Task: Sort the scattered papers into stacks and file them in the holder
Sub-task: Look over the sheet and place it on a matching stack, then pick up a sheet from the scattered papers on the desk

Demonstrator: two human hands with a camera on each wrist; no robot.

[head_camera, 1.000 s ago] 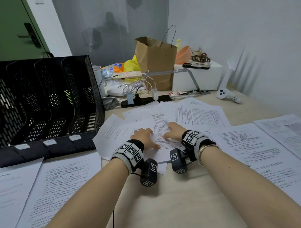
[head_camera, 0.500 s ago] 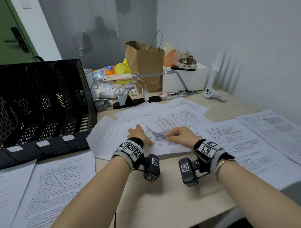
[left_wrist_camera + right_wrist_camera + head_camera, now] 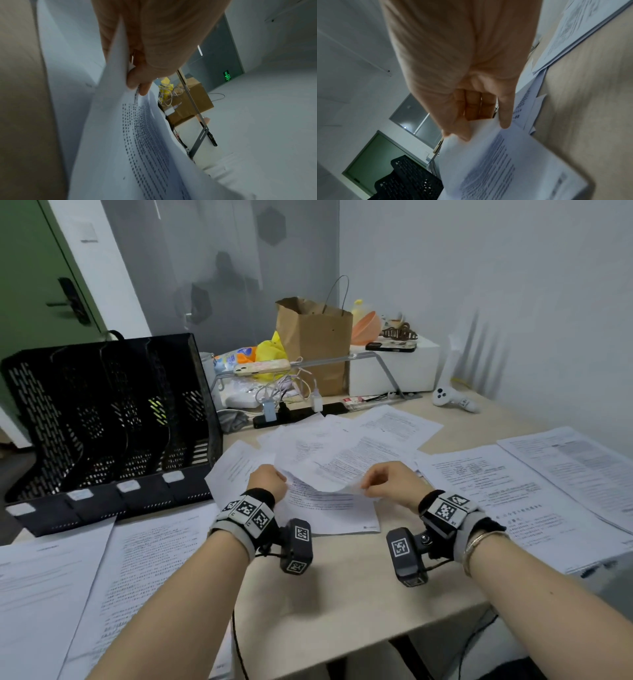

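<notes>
Since we lift it from both sides: the sheet (image 3: 322,474) hangs between our two hands, bowed upward in the middle, above the pile (image 3: 346,446).
Left hand (image 3: 269,481): our grip pinches the sheet's left edge, thumb over and fingers under; the left wrist view shows the paper (image 3: 123,135) curling away below the fingertips (image 3: 137,82).
Right hand (image 3: 388,482): our grip pinches the near right corner between thumb and forefinger; in the right wrist view the other fingers (image 3: 474,106) are folded in against the palm.
Why two grips: we judge that one thin sheet flops and drags its neighbours, so holding both edges keeps it taut and peels it clean off the pile.
Sheet: thin, white, limp, printed in dense dark lines; it bends readily without creasing.
Pile: loose overlapping sheets fanned at odd angles, directly under and beyond our grips.
Stacks: flat sheets lie on the desk (image 3: 342,594) to the left (image 3: 68,577) and right (image 3: 513,501) of our grips, squared more neatly, which we take as sorted groups.
Holder (image 3: 109,419): black perforated metal, rigid, with upright dividers, standing ahead and left of the left grip; we see no paper in its slots.
Stage: we judge sorting is under way and filing not yet begun.
</notes>
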